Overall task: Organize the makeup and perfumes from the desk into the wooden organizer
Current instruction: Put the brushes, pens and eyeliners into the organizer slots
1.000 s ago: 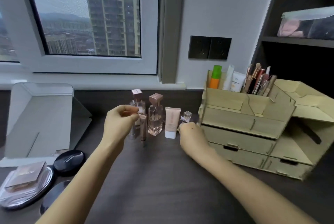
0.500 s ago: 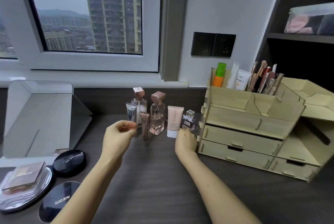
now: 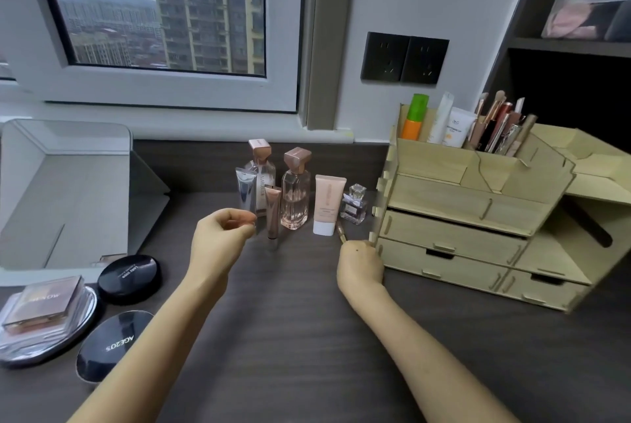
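Note:
On the dark desk stand two tall perfume bottles point(image 3: 261, 176) point(image 3: 295, 192) with rose-gold caps, a silver tube point(image 3: 246, 190), a small rose-gold tube point(image 3: 273, 214), a beige tube point(image 3: 329, 204) and a small clear perfume bottle point(image 3: 354, 204). The wooden organizer point(image 3: 471, 190) stands to their right, with tubes and brushes upright in its top compartments. My left hand point(image 3: 222, 238) hovers just in front of the silver tube, fingers curled, nothing visible in it. My right hand point(image 3: 360, 263) rests by the organizer's lower left corner, closed on a thin gold stick point(image 3: 340, 233).
At the left edge lie a black compact point(image 3: 129, 277), a second black compact point(image 3: 112, 344) and a pink palette point(image 3: 44, 299) on a round silver dish point(image 3: 82, 320). A grey folding mirror stand point(image 3: 65, 193) sits behind them. Dark shelves rise at the right.
My left hand has drawn back from the group of bottles and tubes. My right hand has slid toward me and to the right, and the thin gold stick now shows above its fingers.

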